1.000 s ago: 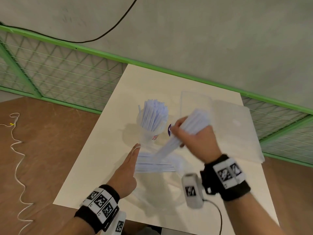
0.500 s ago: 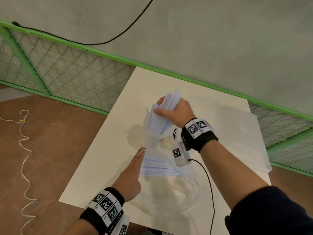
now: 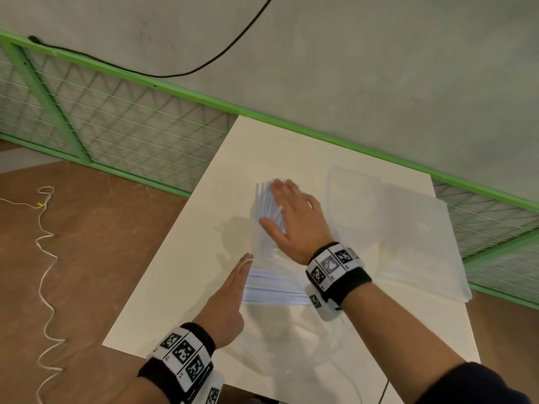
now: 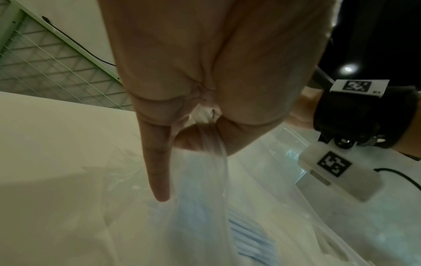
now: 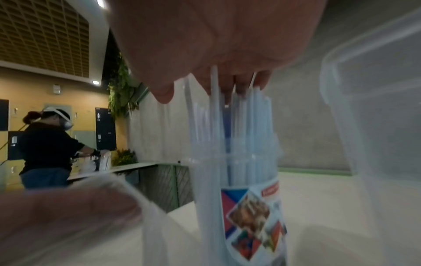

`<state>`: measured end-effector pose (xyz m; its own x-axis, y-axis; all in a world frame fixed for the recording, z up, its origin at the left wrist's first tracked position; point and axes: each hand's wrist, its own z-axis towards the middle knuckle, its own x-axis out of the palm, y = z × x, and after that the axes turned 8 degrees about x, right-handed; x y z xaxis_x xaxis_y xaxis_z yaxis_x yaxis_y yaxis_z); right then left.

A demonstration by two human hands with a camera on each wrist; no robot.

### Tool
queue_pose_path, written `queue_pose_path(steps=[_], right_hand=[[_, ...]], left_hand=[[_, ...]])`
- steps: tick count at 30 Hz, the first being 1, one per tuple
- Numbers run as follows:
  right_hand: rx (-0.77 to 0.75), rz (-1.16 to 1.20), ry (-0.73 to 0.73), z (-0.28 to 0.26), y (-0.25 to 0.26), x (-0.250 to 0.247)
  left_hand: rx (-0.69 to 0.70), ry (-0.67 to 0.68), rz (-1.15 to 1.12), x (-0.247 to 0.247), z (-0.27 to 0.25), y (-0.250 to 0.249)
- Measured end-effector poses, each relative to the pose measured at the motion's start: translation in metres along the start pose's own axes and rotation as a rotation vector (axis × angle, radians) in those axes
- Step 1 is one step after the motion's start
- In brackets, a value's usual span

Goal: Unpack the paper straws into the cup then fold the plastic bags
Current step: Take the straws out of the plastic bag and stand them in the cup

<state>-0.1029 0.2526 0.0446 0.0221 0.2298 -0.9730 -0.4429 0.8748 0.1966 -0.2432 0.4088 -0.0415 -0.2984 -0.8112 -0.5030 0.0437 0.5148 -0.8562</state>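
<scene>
Here, on the table: left hand pinching a bag of straws, seen only from its wrist. Right hand flat, fingers spread, atop straws standing in the cup.

No words or numbers can be read. The cup bears a colourful label whose red strip of print is too blurred to make out. The wristbands carry black-and-white square code markers, no legible text.
</scene>
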Motion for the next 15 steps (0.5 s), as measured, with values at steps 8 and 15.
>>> queue_pose_path(steps=[8,15], right_hand=[[-0.062,0.022,-0.180,0.021,0.014,0.008],[0.000,-0.226,-0.052,0.041,0.014,0.019]], left_hand=[[0.038,-0.014,0.014,0.001,-0.003,0.000],[0.065,-0.013,0.027,0.000,-0.005,0.007]])
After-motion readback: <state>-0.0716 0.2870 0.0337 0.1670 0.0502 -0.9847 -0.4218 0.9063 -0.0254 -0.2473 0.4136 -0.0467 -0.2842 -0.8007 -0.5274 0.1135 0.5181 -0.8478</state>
